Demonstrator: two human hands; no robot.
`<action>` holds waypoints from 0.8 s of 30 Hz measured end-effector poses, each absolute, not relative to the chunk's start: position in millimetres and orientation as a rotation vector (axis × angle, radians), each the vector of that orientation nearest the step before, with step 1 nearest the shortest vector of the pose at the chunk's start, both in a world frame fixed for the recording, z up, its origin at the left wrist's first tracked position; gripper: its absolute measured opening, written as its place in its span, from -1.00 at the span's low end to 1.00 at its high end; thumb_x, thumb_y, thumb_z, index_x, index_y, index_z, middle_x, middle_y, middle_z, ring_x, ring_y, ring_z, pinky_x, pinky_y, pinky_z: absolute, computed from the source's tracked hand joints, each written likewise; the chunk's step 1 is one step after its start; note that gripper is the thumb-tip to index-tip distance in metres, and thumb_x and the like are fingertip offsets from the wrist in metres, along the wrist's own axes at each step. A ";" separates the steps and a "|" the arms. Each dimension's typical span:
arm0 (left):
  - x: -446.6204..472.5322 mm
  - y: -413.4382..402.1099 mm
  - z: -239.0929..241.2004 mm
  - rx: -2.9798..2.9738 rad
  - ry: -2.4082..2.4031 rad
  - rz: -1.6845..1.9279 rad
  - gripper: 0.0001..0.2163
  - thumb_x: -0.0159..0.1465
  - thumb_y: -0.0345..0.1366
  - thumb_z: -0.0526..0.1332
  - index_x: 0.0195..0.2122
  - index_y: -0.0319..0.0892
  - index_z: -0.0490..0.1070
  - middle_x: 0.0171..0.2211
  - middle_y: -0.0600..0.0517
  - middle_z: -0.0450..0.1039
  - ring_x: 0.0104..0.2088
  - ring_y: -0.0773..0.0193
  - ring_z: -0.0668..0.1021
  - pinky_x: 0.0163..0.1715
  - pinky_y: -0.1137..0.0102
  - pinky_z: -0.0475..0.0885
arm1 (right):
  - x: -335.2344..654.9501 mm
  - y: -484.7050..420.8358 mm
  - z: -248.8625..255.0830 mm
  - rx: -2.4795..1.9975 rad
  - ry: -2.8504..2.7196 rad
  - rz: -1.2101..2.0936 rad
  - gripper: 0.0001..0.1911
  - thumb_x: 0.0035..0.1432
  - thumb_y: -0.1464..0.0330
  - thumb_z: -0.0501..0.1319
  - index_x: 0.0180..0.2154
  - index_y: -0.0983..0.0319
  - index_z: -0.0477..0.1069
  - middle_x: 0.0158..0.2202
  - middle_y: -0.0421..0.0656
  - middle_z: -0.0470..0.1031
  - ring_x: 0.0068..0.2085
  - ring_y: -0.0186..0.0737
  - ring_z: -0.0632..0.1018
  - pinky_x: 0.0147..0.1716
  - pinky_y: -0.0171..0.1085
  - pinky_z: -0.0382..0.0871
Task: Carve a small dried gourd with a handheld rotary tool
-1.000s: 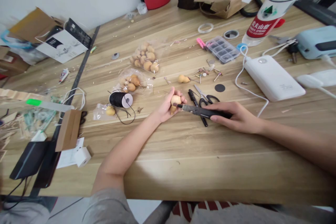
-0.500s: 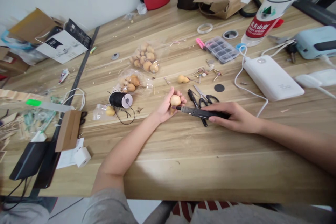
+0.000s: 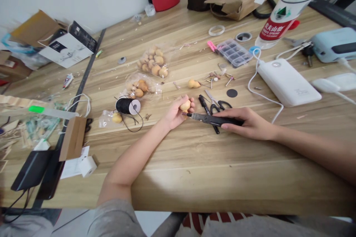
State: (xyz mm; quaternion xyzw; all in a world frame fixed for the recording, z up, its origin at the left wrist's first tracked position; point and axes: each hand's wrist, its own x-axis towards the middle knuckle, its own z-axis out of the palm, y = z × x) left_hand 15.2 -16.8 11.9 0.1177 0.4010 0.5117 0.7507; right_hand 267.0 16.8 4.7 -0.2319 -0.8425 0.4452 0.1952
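A small tan gourd [image 3: 184, 106] is held in the fingers of my left hand [image 3: 175, 114], its lower part partly hidden. My right hand [image 3: 251, 124] grips a black pen-shaped rotary tool [image 3: 211, 119], its tip pointing left at the gourd; whether the tip touches it I cannot tell. Just behind the tool lie a black marker [image 3: 204, 104] and black-handled scissors [image 3: 219, 106]. Another small gourd [image 3: 193, 83] rests on the table beyond my left hand. Several small rotary bits [image 3: 215, 77] are scattered to its right.
Bags of gourds [image 3: 153, 62] and a black thread spool [image 3: 126, 106] stand left of centre. To the right are a white power bank [image 3: 289, 83] with its cable, a clear compartment box [image 3: 235, 52] and a large water bottle [image 3: 279, 22]. A dark seam crosses the table at left.
My left thumb and fingers have shifted around the gourd, which has turned and now shows less of itself. My right hand and the rotary tool stay almost in place.
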 end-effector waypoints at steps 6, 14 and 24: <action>13.5 -18.6 11.1 0.255 0.827 1.122 -0.93 0.14 -0.48 0.19 -0.44 -0.24 0.30 -0.41 0.04 0.42 -0.46 0.43 0.52 -0.48 0.56 0.45 | 266.2 16.7 6.9 -0.620 -2.356 1.252 -0.62 0.22 0.22 0.20 0.05 0.17 0.50 -0.11 -0.10 0.64 -0.16 -0.14 0.64 -0.12 -0.24 0.49; 12.9 -19.4 4.6 0.395 0.875 1.120 -0.82 0.17 -0.30 0.33 -0.43 -0.29 0.38 -0.46 0.03 0.42 -0.51 0.47 0.50 -0.53 0.60 0.43 | 265.6 14.6 8.9 -0.635 -2.350 1.267 -0.61 0.21 0.21 0.20 0.05 0.15 0.49 -0.11 -0.10 0.64 -0.16 -0.12 0.64 -0.12 -0.21 0.50; 15.1 -17.6 6.8 0.363 0.908 1.098 -0.75 0.23 -0.23 0.27 -0.48 -0.27 0.31 -0.40 0.02 0.44 -0.46 0.44 0.54 -0.51 0.59 0.45 | 266.3 15.5 5.6 -0.625 -2.356 1.265 -0.61 0.21 0.22 0.22 0.05 0.17 0.49 -0.06 -0.08 0.63 -0.12 -0.11 0.64 -0.11 -0.22 0.49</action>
